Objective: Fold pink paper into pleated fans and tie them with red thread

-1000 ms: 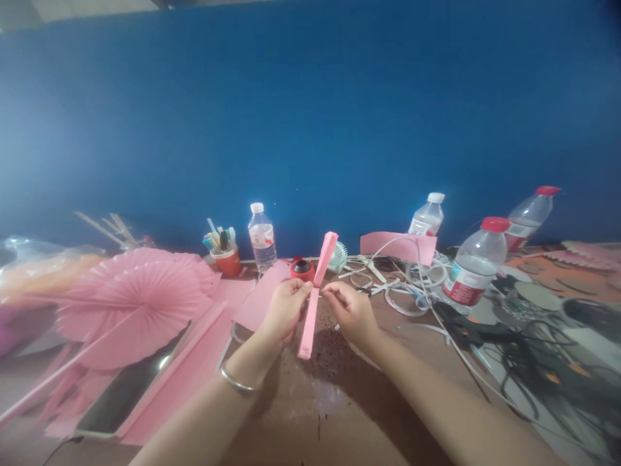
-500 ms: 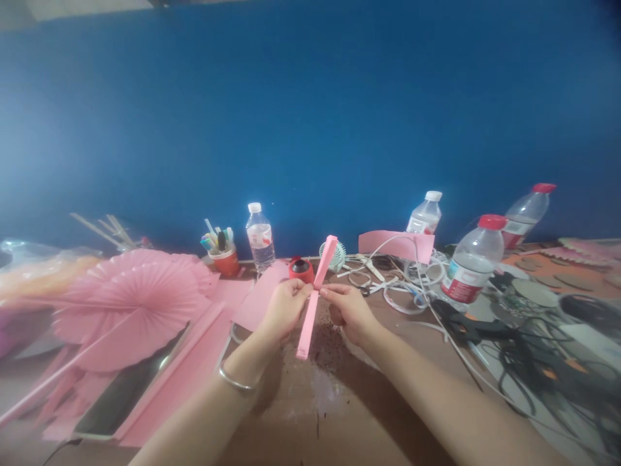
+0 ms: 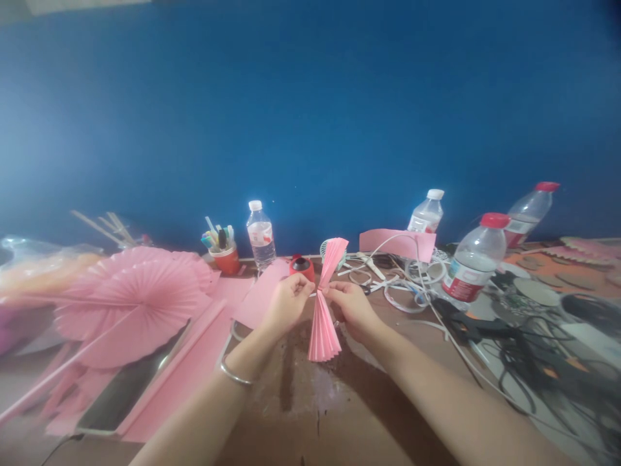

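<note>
A pleated pink paper strip (image 3: 324, 330) stands upright in front of me, pinched at its middle and fanned out at both ends. My right hand (image 3: 353, 309) grips its narrow waist between thumb and finger. Just left of the waist, my left hand (image 3: 291, 301) has its fingers pressed together, with a thin whitish bit showing at the fingertips; what it holds is too small to make out. Left of my hands, round pleated pink fans (image 3: 140, 304) lie over pink paper sheets and a dark phone-like slab (image 3: 133, 388).
At the back stand a red cup of markers (image 3: 226, 260), a clear bottle (image 3: 261, 241) and a red round object (image 3: 301, 266). Bottles (image 3: 473, 262), white cords (image 3: 405, 299), black cables (image 3: 524, 362) and an orange sheet (image 3: 548, 275) crowd the right side.
The pink strip has spread from a narrow folded bar into a fan shape at both ends. My left fingertips have come slightly away from its middle, while my right hand keeps its grip.
</note>
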{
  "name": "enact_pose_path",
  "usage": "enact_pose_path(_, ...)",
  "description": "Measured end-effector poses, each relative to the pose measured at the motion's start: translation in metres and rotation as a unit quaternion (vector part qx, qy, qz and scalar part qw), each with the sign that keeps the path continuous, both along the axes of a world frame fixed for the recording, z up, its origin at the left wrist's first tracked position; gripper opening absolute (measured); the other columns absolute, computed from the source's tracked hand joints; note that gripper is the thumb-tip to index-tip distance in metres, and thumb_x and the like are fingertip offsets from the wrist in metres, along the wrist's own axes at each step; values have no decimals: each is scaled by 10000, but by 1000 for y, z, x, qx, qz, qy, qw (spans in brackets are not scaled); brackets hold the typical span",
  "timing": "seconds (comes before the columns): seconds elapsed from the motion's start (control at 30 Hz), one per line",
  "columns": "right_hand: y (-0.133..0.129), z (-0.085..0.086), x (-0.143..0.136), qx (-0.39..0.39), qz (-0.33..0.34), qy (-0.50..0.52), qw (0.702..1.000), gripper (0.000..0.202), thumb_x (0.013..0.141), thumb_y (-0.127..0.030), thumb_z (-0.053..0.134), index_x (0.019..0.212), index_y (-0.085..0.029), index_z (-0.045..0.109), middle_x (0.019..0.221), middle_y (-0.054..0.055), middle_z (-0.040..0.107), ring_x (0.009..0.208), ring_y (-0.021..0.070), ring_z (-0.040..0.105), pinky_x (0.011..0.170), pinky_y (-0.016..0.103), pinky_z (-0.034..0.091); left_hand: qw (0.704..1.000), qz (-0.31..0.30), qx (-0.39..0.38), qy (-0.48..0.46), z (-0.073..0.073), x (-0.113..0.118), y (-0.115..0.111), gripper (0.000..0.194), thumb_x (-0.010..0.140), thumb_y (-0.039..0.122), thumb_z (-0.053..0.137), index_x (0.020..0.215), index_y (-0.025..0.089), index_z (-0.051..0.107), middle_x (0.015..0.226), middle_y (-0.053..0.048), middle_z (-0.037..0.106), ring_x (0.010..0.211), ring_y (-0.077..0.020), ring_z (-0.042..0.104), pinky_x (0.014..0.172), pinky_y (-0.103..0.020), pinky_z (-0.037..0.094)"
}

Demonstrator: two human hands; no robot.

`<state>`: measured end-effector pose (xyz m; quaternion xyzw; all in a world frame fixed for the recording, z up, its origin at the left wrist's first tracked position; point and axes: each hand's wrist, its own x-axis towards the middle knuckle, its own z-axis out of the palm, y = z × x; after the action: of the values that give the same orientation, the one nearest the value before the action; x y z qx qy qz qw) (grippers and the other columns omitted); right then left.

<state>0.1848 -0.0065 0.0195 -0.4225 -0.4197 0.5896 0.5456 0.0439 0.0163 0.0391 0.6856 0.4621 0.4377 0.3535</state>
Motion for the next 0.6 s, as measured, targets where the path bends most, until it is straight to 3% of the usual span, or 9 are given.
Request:
enact_pose_path(0.23, -2, 4, 0, 5, 20, -16, 1000, 192, 607, -314, 621, 669, -146, 551, 342, -121, 274, 321, 32, 151, 347, 194, 82, 1000, 3, -6, 11, -5, 3, -1, 188, 747, 320, 508, 641, 166, 529, 601, 18, 562, 567, -121, 510, 541, -213, 358)
enact_pose_path(0.4, 0, 1, 0, 4, -6, -52, 999, 162, 619, -294, 589, 650, -141, 544, 363, -105, 306, 332, 36, 177, 351, 193, 92, 999, -13, -11, 39, -9, 0, 4, 178, 744, 308, 510, 648, 169, 567, 611, 10, 575, 582, -135, 520, 555, -225, 369)
enact_pose_path(0.6, 2, 3, 5, 16, -54, -123, 991, 96, 625, -237, 544, 605, -143, 534, 401, -81, 360, 348, 37, 229, 359, 184, 144, 995, 62, 51, 65, 7, -17, 10, 103, 736, 240, 503, 739, 193, 594, 752, -5, 591, 676, -146, 504, 629, -241, 359)
